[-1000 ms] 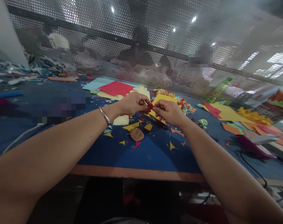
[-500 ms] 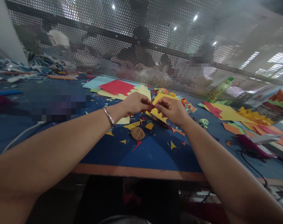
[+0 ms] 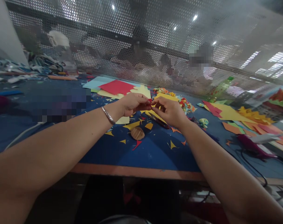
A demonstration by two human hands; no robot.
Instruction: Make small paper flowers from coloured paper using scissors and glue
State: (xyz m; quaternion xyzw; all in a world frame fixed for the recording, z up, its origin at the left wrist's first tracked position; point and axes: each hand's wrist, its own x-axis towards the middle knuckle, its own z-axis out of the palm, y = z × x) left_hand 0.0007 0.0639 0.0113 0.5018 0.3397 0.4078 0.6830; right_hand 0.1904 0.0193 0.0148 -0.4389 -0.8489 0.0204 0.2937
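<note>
Above the blue table, my left hand pinches a small piece of red paper. My right hand meets it from the other side, thumb and forefinger closed on the paper's right edge. Fingers hide much of the piece. Under my right hand lies a pair of scissors, partly covered, beside yellow paper. A round wooden disc rests nearer to me, among yellow, orange and red scraps. Behind my left hand a red sheet overlaps pale yellow and light blue sheets.
Folded colourful paper pieces are heaped behind my right hand. A green bottle and a clear white-lidded bottle stand near the perforated screen. On the right are coloured sheets and a purple device with cables.
My left hand has turned and its fingers have shifted round the red paper. My right hand has moved slightly, its fingers a little further apart. Things on the table stay put.
</note>
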